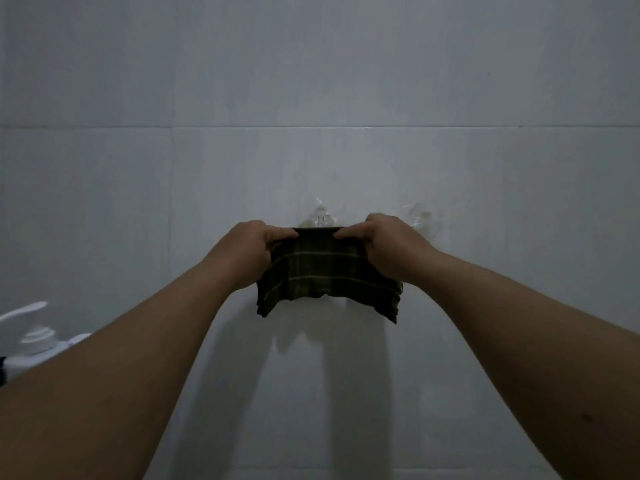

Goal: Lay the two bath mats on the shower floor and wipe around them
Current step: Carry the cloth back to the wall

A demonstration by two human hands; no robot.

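Most of the view is taken up by a tiled wall (346, 81), grey-white, with thin grout lines. Two bare forearms are extended toward it. A dark plaid cloth (325, 271), folded and crossed by pale stripes, is held against the wall at mid-frame; its lower edge hangs uneven, with both corners drooping. Its top edge is pinched by the left hand (254, 252) and the right hand (388, 247), fingers curled over the fabric, thumbs behind. Just above the cloth a clear wall hook (320, 216) is seen, a second clear hook (420, 216) to its right. A white pump bottle (31, 341) is noted at lower left.
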